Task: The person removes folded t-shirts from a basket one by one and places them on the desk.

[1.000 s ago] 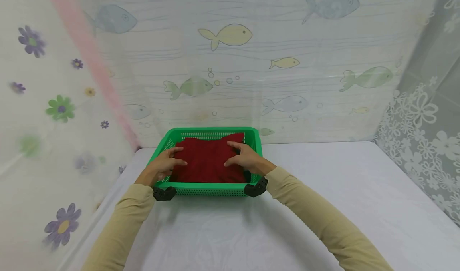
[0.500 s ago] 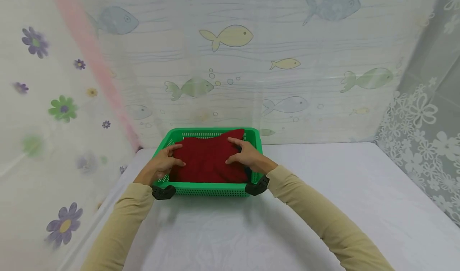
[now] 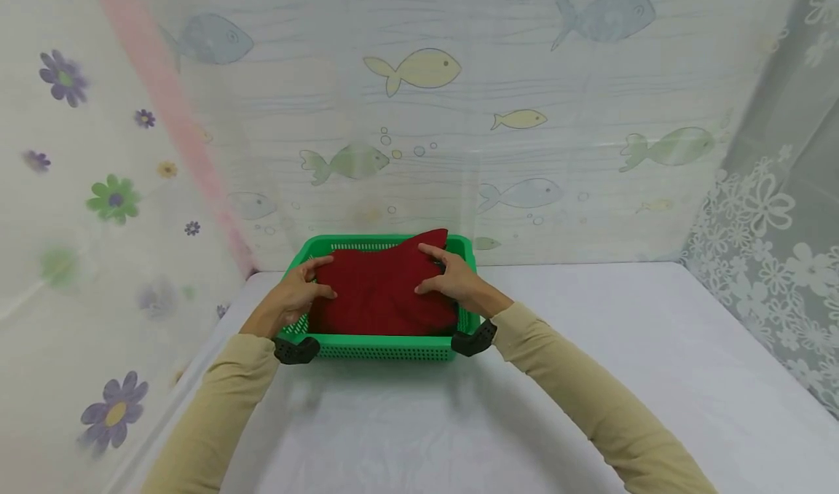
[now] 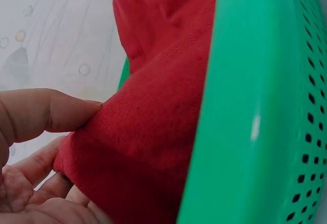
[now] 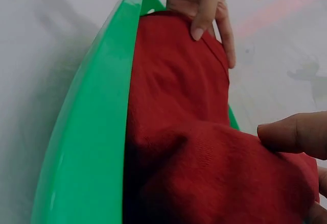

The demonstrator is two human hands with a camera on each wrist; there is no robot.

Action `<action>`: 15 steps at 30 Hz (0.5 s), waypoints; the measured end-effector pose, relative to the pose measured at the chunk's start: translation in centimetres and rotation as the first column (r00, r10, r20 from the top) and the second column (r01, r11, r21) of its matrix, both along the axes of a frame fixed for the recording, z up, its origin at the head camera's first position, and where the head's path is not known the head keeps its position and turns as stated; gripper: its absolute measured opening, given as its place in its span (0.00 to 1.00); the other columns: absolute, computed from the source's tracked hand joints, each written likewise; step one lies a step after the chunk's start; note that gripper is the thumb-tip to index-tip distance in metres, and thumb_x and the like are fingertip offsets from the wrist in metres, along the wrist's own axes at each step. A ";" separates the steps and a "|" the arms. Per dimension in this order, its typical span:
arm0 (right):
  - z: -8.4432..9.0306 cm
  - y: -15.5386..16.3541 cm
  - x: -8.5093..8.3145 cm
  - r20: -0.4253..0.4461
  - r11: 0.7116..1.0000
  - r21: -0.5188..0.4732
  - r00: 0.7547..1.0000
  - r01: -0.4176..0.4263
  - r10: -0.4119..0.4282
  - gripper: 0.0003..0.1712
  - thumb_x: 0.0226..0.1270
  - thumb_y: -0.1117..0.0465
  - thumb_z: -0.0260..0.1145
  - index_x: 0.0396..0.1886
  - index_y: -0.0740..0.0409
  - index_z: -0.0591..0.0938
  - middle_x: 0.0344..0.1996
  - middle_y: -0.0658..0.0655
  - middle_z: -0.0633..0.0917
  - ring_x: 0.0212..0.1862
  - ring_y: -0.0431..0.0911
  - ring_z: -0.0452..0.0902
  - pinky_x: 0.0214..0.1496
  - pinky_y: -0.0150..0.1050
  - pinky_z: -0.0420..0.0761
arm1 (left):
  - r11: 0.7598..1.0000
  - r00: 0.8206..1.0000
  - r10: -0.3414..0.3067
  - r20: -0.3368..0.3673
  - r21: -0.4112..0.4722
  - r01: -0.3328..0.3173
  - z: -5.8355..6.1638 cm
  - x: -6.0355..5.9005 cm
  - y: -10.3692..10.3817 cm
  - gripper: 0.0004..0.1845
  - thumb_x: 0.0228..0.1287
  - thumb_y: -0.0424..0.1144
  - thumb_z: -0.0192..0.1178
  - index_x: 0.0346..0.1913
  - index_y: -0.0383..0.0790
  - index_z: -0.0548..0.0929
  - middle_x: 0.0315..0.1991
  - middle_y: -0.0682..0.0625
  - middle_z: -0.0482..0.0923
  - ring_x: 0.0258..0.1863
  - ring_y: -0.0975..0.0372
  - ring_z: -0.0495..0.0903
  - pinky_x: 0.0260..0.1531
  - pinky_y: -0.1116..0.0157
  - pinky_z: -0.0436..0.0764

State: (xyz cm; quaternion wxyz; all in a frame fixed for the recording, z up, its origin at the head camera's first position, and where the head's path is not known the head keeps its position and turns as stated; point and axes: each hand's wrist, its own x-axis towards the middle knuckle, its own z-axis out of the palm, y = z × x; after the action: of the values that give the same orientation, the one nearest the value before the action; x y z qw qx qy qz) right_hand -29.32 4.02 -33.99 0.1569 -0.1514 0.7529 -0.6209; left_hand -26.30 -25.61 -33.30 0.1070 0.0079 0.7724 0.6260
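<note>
A folded dark red cloth (image 3: 380,290) lies in a green perforated plastic basket (image 3: 373,349) at the back of the table. My left hand (image 3: 313,281) grips the cloth's left edge; the left wrist view shows the thumb (image 4: 56,113) on top and the fingers (image 4: 36,175) under the fold. My right hand (image 3: 438,274) grips the right edge, with its thumb (image 5: 299,132) pressed on the red cloth (image 5: 189,132). The cloth's far right corner (image 3: 435,236) stands above the basket rim. Both sleeves are tan.
The basket stands against a translucent curtain printed with fish (image 3: 413,68). A flowered curtain (image 3: 111,199) closes the left side and a lace flowered one (image 3: 773,246) the right. A white cloth (image 3: 590,377) covers the table, which stretches out in front and to the right.
Both hands have shifted slightly toward the back of the basket, and the cloth's right side and far right corner have risen above the rim.
</note>
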 end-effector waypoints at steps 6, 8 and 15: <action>0.4 0.4 0.3 -0.022 1.000 0.001 0.999 0.030 -0.030 0.46 0.58 0.70 0.69 0.75 0.48 0.61 0.65 0.57 0.66 0.61 0.53 0.64 0.58 0.49 0.72 | 1.000 0.999 -0.009 -0.041 0.014 0.010 0.5 0.3 0.7 0.42 0.61 0.20 0.56 0.77 0.39 0.51 0.74 0.37 0.49 0.10 0.70 0.51 0.12 0.74 0.57; 0.5 0.5 0.4 -0.032 0.999 0.009 0.999 0.043 -0.042 0.46 0.58 0.70 0.69 0.75 0.47 0.62 0.65 0.57 0.66 0.61 0.53 0.64 0.59 0.50 0.71 | 1.000 0.999 -0.008 -0.050 0.022 0.009 0.6 0.3 0.9 0.42 0.62 0.20 0.56 0.76 0.39 0.52 0.73 0.37 0.52 0.10 0.70 0.51 0.12 0.74 0.57; 0.8 0.9 0.6 -0.067 0.997 0.012 0.995 0.072 -0.071 0.46 0.57 0.70 0.70 0.74 0.45 0.64 0.65 0.55 0.65 0.62 0.52 0.63 0.59 0.49 0.71 | 0.996 0.997 0.010 -0.078 0.089 -0.003 0.7 0.4 1.5 0.42 0.60 0.17 0.55 0.76 0.39 0.53 0.69 0.37 0.58 0.17 0.71 0.67 0.20 0.75 0.67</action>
State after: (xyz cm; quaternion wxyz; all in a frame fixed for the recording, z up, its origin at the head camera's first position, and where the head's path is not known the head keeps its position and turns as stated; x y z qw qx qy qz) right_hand -28.71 4.93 -33.23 0.1106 -0.1437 0.7670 -0.6155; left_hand -25.88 -24.09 -32.56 0.0743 0.0348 0.7475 0.6592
